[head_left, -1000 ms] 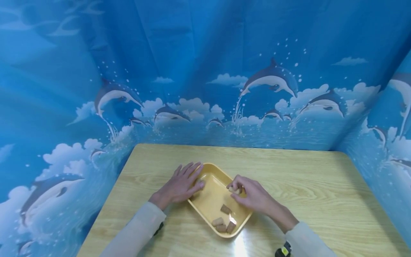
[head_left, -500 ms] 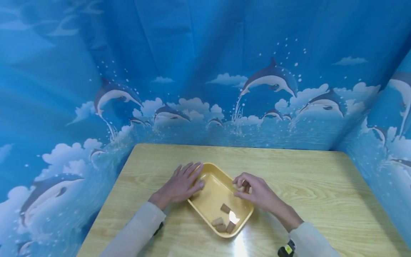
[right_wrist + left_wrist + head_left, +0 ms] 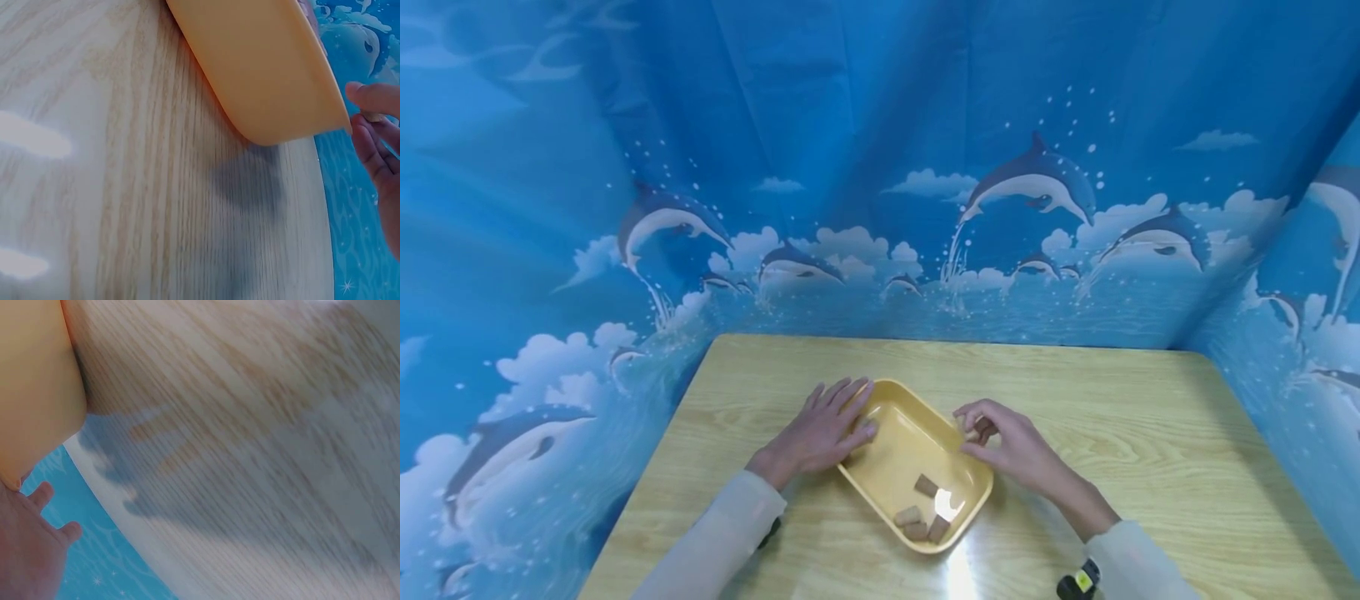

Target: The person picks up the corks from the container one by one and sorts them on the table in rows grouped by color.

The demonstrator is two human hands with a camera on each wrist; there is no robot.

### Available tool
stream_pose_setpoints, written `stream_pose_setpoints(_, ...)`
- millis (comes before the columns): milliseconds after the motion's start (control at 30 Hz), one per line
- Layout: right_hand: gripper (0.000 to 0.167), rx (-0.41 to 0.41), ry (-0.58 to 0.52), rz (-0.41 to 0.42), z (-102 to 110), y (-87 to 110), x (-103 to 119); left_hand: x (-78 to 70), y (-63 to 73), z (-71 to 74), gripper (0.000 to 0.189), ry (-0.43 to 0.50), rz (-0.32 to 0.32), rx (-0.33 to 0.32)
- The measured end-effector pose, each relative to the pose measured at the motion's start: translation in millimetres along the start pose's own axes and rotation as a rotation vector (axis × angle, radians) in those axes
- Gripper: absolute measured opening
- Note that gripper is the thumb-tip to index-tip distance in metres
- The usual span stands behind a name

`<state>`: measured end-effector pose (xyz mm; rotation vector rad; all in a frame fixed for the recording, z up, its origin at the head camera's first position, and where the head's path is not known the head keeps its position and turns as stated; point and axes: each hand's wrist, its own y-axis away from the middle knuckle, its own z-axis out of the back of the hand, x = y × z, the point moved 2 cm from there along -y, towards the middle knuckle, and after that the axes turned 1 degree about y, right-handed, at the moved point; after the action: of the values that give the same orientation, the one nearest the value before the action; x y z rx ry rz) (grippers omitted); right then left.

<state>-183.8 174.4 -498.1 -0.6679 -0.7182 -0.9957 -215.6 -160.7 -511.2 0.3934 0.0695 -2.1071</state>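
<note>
A yellow plastic tray point(image 3: 880, 503) sits at an angle on the table, with several small brown cork-like pieces point(image 3: 927, 486) lying toward its near end. Across the tray's far left rim rests my left hand point(image 3: 820, 429), fingers straight and thumb over the inside. My right hand point(image 3: 1011, 446) is at the right rim, its fingers curled round a small pale cork-like piece point(image 3: 964, 427), partly hidden by the fingers. In the right wrist view that piece point(image 3: 372, 117) shows between thumb and fingers, just beyond the tray's rim.
The wood-grain table point(image 3: 1120, 433) reaches out to both sides of the tray. Behind and beside it hangs a blue curtain point(image 3: 880, 167) printed with dolphins. Glare falls on the tabletop just in front of the tray.
My right hand has moved right, from over the tray's inside out to its right rim, still holding the pale piece. My left hand and the pieces in the tray have stayed put.
</note>
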Motion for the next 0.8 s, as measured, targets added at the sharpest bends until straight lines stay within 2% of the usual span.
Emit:
stream_pose_setpoints(167,0.031,-0.013,-0.012,0.0,7.1,1.8,-4.6,-1.0,-0.1,0.8,0.078,0.001,-0.012,-0.019)
stream_pose_setpoints(367,0.048,-0.048,0.052,-0.051,19.8,5.7,-11.3,-1.1,-0.2,1.4,0.078,-0.014,-0.019,-0.019)
stream_pose_setpoints(800,0.048,-0.098,0.121,-0.082,32.8,8.7,-34.2,-2.0,0.1,1.9,0.077,0.009,-0.023,-0.028)
